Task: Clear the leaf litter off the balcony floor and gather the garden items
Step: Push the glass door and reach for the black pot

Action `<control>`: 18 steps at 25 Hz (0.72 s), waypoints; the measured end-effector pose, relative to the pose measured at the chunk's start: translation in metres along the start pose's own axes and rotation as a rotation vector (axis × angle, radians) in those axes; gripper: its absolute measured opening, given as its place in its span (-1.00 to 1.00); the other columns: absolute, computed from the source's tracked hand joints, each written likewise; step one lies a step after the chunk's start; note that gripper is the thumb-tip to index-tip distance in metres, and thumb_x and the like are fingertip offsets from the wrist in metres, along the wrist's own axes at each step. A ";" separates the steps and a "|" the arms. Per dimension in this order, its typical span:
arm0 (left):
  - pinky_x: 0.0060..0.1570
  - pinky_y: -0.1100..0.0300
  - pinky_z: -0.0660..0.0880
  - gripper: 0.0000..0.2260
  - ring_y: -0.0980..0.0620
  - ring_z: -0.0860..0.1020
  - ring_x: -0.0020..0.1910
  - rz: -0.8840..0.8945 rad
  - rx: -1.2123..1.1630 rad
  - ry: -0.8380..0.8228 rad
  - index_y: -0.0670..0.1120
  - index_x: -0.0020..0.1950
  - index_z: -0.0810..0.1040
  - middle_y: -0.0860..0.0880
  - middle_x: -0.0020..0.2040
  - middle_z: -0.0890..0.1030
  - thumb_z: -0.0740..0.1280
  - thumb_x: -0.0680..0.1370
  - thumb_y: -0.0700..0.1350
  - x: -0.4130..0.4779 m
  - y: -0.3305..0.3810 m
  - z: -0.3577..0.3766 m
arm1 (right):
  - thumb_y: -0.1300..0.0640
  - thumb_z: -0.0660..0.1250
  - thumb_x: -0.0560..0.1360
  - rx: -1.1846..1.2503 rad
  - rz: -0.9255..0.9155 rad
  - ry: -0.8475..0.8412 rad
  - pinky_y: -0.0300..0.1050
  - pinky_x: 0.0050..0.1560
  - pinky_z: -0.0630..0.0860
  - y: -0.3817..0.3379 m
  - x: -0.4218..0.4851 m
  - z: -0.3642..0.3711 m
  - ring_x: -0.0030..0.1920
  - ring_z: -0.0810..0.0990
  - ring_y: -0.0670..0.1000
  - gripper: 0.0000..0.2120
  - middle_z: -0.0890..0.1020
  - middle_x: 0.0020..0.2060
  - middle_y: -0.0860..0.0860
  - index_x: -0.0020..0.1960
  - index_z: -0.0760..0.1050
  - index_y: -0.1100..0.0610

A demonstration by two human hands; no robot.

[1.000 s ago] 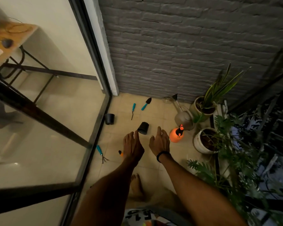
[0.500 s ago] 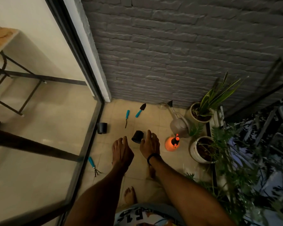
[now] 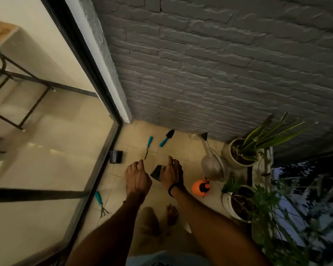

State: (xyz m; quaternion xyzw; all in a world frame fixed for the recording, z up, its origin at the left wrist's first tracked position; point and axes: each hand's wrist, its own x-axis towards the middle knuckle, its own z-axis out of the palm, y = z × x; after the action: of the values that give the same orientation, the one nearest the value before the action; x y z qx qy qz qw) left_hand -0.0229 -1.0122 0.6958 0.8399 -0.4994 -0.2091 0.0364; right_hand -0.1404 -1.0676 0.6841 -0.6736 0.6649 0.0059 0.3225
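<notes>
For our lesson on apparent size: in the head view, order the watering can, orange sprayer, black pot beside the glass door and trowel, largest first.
1. watering can
2. orange sprayer
3. black pot and trowel: unranked, pot wider, trowel longer.

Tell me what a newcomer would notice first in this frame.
Two bare hands, the left hand and the right hand, hang open mid-frame above the tiled floor. Just right of them sits a bright orange spray bottle, beside a grey watering can. Teal-handled tools lie scattered: a trowel near the brick wall and a hand rake by the glass door.
</notes>
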 end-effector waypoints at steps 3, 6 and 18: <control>0.40 0.03 0.30 -0.47 -0.12 0.36 0.38 0.021 0.017 -0.036 -0.12 0.56 0.24 -0.16 0.45 0.38 0.22 0.59 -0.11 0.027 0.015 0.002 | 0.06 0.11 0.62 0.003 0.026 -0.040 0.05 0.35 0.34 -0.001 0.027 -0.007 0.37 0.36 0.17 -0.47 0.30 0.44 0.18 0.55 0.12 0.15; 0.40 0.01 0.30 -0.48 -0.13 0.36 0.39 0.075 0.039 -0.110 -0.12 0.56 0.25 -0.17 0.45 0.38 0.23 0.61 -0.04 0.059 0.033 0.005 | 0.06 0.13 0.62 0.034 0.095 -0.010 0.05 0.34 0.33 -0.001 0.052 -0.018 0.37 0.35 0.17 -0.46 0.31 0.43 0.19 0.55 0.12 0.16; 0.47 0.03 0.19 -0.44 -0.12 0.28 0.45 0.410 0.100 -0.343 -0.11 0.59 0.17 -0.15 0.51 0.30 0.25 0.63 -0.01 0.166 0.129 0.082 | 0.03 0.15 0.62 0.201 0.473 0.063 0.07 0.41 0.29 0.086 0.133 -0.018 0.44 0.30 0.18 -0.44 0.30 0.46 0.18 0.56 0.11 0.16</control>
State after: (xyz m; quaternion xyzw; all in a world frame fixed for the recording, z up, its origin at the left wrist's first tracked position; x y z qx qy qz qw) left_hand -0.0922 -1.2057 0.6034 0.6745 -0.6676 -0.3114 -0.0488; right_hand -0.2097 -1.1858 0.6036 -0.4640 0.8109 -0.0060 0.3566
